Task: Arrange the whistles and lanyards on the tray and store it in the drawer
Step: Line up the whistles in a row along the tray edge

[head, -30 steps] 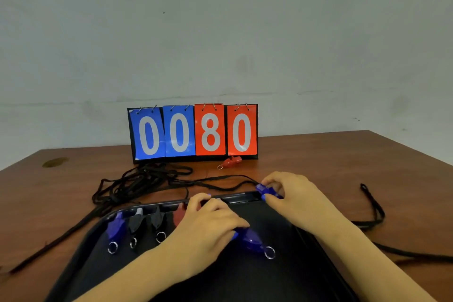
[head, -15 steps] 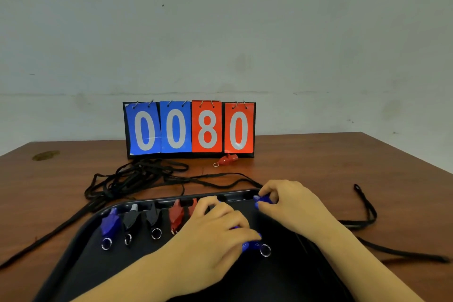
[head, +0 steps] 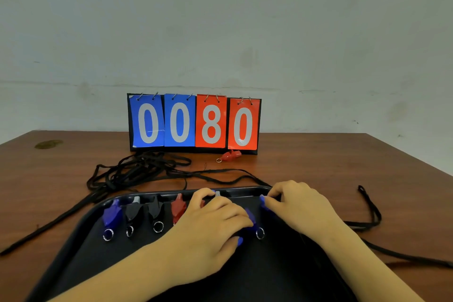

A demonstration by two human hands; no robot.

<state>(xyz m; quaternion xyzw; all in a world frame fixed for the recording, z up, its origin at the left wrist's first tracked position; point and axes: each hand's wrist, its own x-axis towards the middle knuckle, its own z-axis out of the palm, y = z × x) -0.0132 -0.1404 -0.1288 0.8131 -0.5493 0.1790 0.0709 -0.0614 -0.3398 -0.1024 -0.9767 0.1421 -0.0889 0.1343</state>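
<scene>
A black tray (head: 81, 247) lies in front of me on the wooden table. Along its far edge stand a blue whistle (head: 112, 216), two black whistles (head: 133, 212) (head: 156, 211) and a red whistle (head: 177, 207), each with a metal ring. My left hand (head: 210, 225) holds a blue whistle (head: 252, 219) on the tray, its ring showing beside my fingers. My right hand (head: 296, 206) pinches another blue whistle (head: 264, 202) at the tray's far right corner. A red whistle (head: 230, 155) lies apart by the scoreboard. Tangled black lanyards (head: 137, 171) lie behind the tray.
A flip scoreboard (head: 195, 122) reading 0080 stands at the back of the table against the wall. One black lanyard (head: 367, 206) trails off to the right of the tray. A stain (head: 48, 144) marks the table's far left.
My left hand has slid with its blue whistle toward the tray's far edge. My right hand has come lower onto the tray's corner. The view has tilted slightly.
</scene>
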